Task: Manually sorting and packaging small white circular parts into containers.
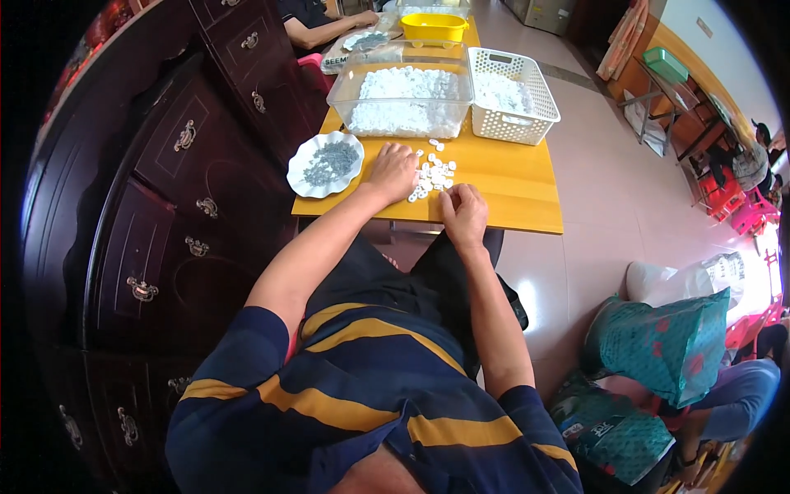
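A loose group of small white plastic pieces (434, 174), roundish with holes, lies on the yellow wooden table (518, 185) between my hands. My left hand (393, 173) rests palm down at the left side of the group, its fingers laid forward on the tabletop. Close to the table's near edge, my right hand (466, 214) is closed, thumb and fingers drawn together just below the pieces. Whatever it may hold is too small or hidden to make out. To the left of my left hand sits a white scalloped plate (298, 174) with many small grey parts (332, 163).
Behind the pieces stand a clear plastic bin (346, 111) and a white perforated basket (514, 132), both holding white pieces. Farther back are a yellow tub (434, 27) and another person's arm (325, 33). Dark drawers (185, 189) flank my left; teal bags (658, 346) sit at right.
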Demonstrator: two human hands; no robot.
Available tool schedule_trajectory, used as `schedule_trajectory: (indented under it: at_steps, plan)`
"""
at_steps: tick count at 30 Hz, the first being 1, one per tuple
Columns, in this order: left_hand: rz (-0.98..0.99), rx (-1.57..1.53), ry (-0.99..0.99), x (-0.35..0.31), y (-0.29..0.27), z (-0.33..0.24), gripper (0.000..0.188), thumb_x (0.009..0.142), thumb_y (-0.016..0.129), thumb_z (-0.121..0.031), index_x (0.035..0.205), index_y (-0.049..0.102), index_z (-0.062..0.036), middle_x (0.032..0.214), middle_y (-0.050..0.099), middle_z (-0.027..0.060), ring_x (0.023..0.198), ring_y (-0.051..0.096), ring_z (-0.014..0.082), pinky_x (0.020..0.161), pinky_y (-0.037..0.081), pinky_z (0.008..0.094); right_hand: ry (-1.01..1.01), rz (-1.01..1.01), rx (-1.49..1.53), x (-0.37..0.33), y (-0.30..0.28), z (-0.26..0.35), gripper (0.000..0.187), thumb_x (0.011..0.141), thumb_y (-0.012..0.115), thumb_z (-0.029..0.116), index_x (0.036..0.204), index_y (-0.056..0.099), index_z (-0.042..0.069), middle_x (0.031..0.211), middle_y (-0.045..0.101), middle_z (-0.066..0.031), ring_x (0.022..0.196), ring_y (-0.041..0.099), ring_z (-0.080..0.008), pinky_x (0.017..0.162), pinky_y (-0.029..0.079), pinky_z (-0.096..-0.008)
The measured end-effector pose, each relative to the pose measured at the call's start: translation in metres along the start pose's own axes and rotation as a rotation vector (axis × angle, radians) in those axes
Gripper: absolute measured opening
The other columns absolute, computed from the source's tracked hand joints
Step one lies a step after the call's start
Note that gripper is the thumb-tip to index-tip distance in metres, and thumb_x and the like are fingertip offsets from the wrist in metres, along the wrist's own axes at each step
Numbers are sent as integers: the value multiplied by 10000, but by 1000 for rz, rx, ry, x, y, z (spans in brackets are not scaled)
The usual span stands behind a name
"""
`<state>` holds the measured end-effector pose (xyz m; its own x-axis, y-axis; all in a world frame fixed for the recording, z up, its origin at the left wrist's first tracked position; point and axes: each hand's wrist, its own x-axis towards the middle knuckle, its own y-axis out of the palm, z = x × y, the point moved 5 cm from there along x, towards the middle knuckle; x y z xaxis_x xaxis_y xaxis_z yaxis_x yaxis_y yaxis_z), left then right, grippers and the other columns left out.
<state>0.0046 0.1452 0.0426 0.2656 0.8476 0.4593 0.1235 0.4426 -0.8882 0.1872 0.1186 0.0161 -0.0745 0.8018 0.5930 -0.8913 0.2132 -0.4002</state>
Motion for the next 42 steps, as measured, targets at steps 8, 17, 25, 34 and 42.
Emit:
schedule_trajectory:
  at_steps: [8,17,25,34,42]
  plan:
    - [-92,-88,15,-21,3,20,77,828,696,-127,861,749,-81,944,679,88,995,604,303,941,452,430,-35,-7,39,0,-1,5,156,819,731,117,778,626,9,748,631,-146,682,620,-334,655,497,-423]
    - [-128,-295,-118,-29,5,49,95,807,686,-52,842,768,-87,932,699,78,948,628,311,862,518,419,-68,-21,-14,0,0,1,179,826,733,136,777,618,8,734,614,-138,670,611,-311,642,486,-404]
    - [-111,-226,-111,-12,2,39,82,807,716,-152,832,774,-101,878,699,83,934,626,307,865,504,432,-31,-31,4,0,-1,-3,180,834,736,141,785,621,11,737,631,-135,667,624,-297,641,497,-396]
    - [56,-56,14,5,17,35,113,819,705,-202,782,738,-100,863,690,84,971,614,298,954,442,431,62,-85,67,0,3,-8,172,878,741,136,841,623,17,731,685,-116,632,678,-209,630,530,-322]
    - [-21,-399,-101,2,-15,16,100,813,668,-149,815,655,-50,795,690,130,775,664,331,719,521,458,314,23,421,-17,0,-12,180,882,720,149,1000,665,25,845,712,-131,792,714,-245,740,544,-359]
